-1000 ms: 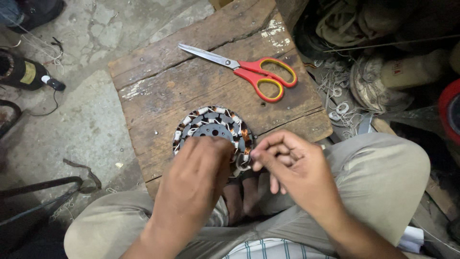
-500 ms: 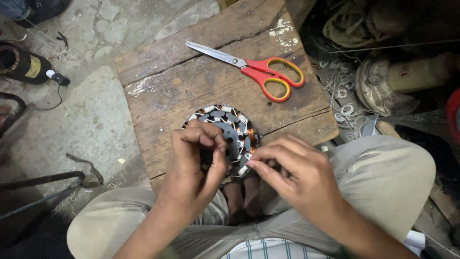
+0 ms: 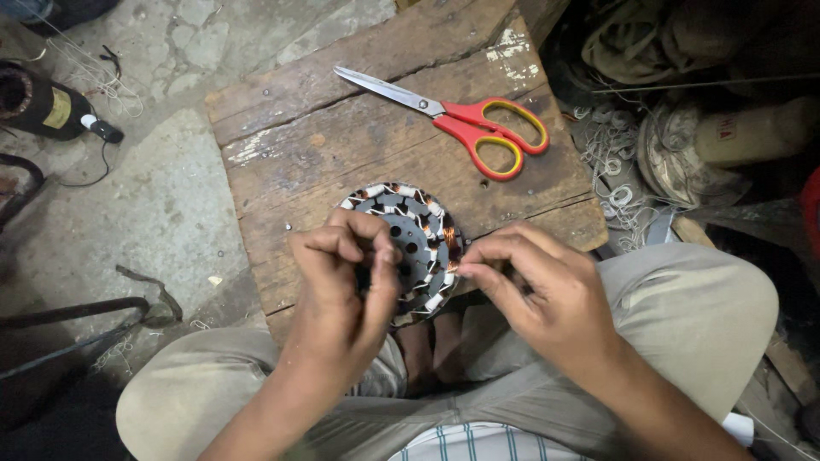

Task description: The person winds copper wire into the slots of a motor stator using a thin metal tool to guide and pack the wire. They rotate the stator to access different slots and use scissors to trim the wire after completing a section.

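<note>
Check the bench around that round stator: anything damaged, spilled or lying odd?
Nothing spilled. The wooden board is worn, with chipped pale paint, and the scissors lie shut beyond the stator, which both hands hold. Loose wire offcuts litter the floor on the right.

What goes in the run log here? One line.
left hand: grips round metal stator with copper windings | right hand: pinches its rim | red-handled scissors: lying on worn wooden board

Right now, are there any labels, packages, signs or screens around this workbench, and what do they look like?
Dark bottle: lying on the floor, far left; yellowish rectangular label on its side.
Pale cylinder: lying in the clutter at right; small reddish label, too small to make out.
No signs or screens show.
</note>
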